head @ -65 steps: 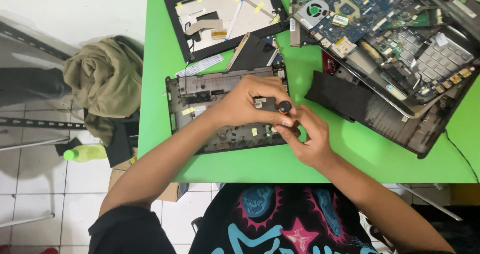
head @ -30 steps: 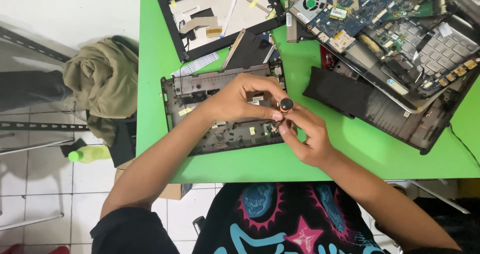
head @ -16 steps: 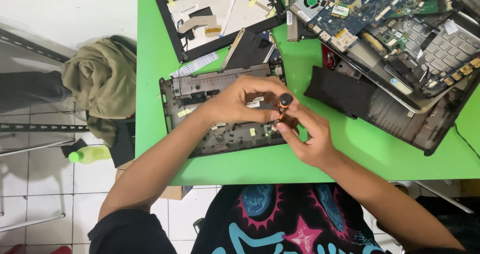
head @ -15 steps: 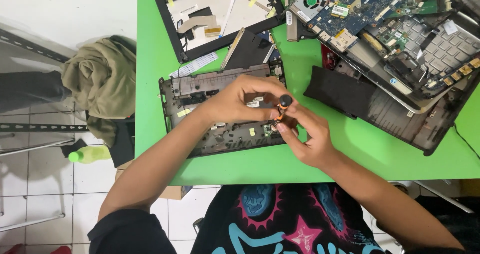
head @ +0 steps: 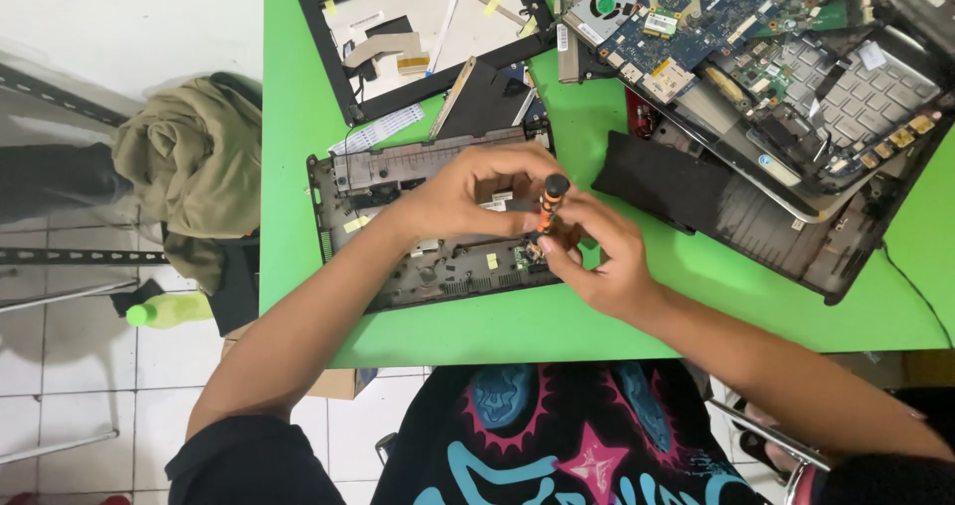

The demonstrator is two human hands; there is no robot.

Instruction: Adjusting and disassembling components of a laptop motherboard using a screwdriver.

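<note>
A dark laptop base shell (head: 383, 182) lies open on the green table (head: 298, 97). My left hand (head: 468, 192) rests on the shell's right part, fingers curled beside the tool. My right hand (head: 597, 256) grips a small orange-and-black screwdriver (head: 549, 199), held upright with its tip down on the shell's right edge. The tip itself is hidden by my fingers.
A black screen bezel with cables (head: 428, 27) lies at the back. A blue motherboard with fan (head: 676, 7) and stacked laptop parts (head: 796, 147) fill the right. An olive cloth (head: 189, 167) and a green bottle (head: 169, 311) sit left of the table, above the tiled floor.
Both hands stay on the shell's right edge with the screwdriver upright; only small finger shifts around the tool show.
</note>
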